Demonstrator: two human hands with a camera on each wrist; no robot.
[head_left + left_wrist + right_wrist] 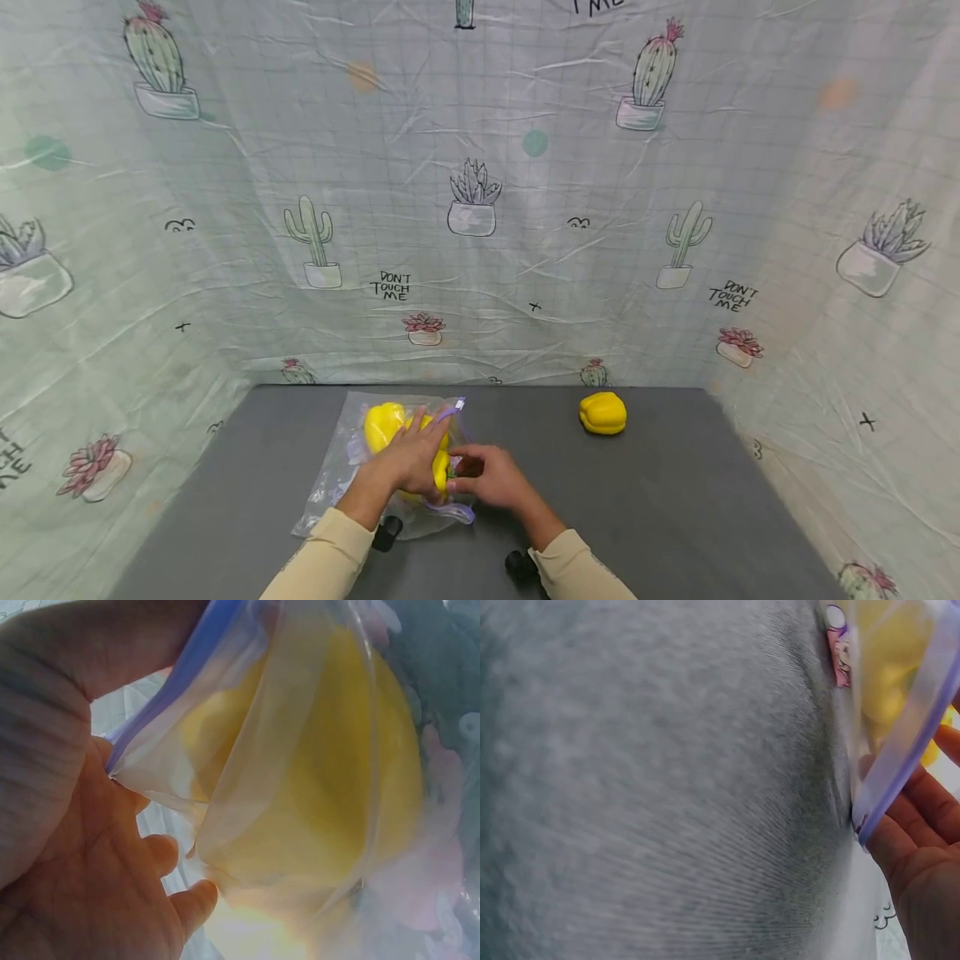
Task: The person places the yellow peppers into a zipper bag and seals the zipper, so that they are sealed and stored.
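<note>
A clear zip bag (pixel 326 492) with a purple zip edge lies on the table, holding yellow bell peppers (pixel 381 423). Across its top, my left hand (pixel 408 460) rests with fingers spread near the mouth. The left wrist view has the purple zip (pixel 169 694) by that hand and a large yellow pepper (pixel 330 757) behind the plastic. At the bag's mouth, my right hand (pixel 491 477) has thumb and fingers curved about the stem end of a yellow bell pepper (pixel 440 472). In the right wrist view, the zip edge (pixel 907 761) partly hides the right fingers (pixel 922 806).
Another yellow bell pepper (pixel 602 413) lies apart at the back right of the dark grey table (pixel 637 500). A cactus-print sheet (pixel 480 275) hangs behind and along both sides. Black wrist devices (pixel 387 534) sit at the cuffs.
</note>
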